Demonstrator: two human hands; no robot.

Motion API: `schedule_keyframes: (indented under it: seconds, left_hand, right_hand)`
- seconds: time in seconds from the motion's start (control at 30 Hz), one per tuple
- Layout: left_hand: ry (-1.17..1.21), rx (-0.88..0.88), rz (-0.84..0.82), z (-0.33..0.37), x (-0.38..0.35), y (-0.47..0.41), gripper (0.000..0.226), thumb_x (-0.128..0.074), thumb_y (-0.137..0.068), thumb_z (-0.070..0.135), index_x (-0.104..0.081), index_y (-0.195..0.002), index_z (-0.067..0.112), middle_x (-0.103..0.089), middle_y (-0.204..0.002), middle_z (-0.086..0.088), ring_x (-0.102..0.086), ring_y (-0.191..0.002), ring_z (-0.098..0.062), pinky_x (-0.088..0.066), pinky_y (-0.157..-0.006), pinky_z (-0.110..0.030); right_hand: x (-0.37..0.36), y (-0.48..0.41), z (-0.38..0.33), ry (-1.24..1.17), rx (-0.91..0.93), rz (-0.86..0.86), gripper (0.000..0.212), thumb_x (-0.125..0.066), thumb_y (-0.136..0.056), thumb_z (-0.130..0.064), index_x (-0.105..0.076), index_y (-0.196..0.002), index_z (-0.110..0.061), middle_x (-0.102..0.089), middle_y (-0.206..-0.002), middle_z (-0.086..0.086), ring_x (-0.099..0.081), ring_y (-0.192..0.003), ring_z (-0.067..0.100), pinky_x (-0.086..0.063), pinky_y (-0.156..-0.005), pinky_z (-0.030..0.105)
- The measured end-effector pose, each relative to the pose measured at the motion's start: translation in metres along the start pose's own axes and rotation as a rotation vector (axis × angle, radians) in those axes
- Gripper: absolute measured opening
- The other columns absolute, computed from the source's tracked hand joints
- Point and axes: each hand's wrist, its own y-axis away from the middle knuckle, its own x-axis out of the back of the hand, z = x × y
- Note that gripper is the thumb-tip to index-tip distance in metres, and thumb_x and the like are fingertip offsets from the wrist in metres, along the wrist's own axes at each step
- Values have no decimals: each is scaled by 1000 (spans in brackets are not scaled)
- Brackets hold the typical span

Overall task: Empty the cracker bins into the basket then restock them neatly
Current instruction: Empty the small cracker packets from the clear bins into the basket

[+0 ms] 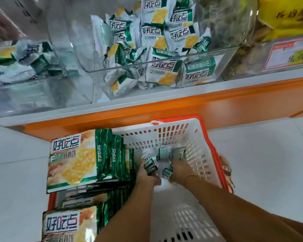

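A white basket with an orange rim [212, 145] stands on the floor below the shelf. Both my hands reach down into it. My left hand [146, 173] grips a small green-and-white cracker packet [150, 164]. My right hand [179, 169] grips another small packet [167, 172]. More loose packets [171, 152] lie on the basket floor just beyond my fingers. Large cracker bags [73, 159] are stacked in the basket's left side. On the shelf above, a clear bin [147, 65] holds several small packets; a second clear bin [24, 56] at the left holds some too.
The orange shelf edge [182, 102] runs across above the basket. A price tag reading 9.90 [290, 55] sits at the upper right below a yellow package [285, 16]. My sandalled foot [226, 169] is right of the basket. White tile floor surrounds it.
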Motion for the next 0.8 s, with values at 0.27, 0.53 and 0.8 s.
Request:
schedule_keyframes:
  seconds: [0.27,0.53,0.8]
  left_hand:
    - [-8,-126,-157,3,-12,4,29,-54,-96,14,-55,-121,1,-57,-85,-17,-56,-74,-23,-51,-39,-27]
    - [-182,-192,-165,-5,-19,48,17,-61,-89,7,-58,-105,3,-58,-90,-10,-50,-59,-17,-45,-38,-18]
    - [-528,-891,-658,-20,-49,249,28,-52,-96,22,-57,-70,13,-59,-59,0,-52,-57,-14,-45,-61,-27]
  right_hand:
    - [26,5,-8,130,109,50,30,-55,-89,-2,-54,-120,-4,-62,-116,16,-60,-106,31,-47,-81,31]
    - [144,74,-34,241,264,-26,40,-63,-91,-24,-44,-57,-12,-40,-56,1,-40,-50,13,-34,-48,23]
    - [295,239,-66,11,601,265,25,-73,-78,-40,-61,-73,-19,-58,-64,-9,-51,-60,5,-41,-59,23]
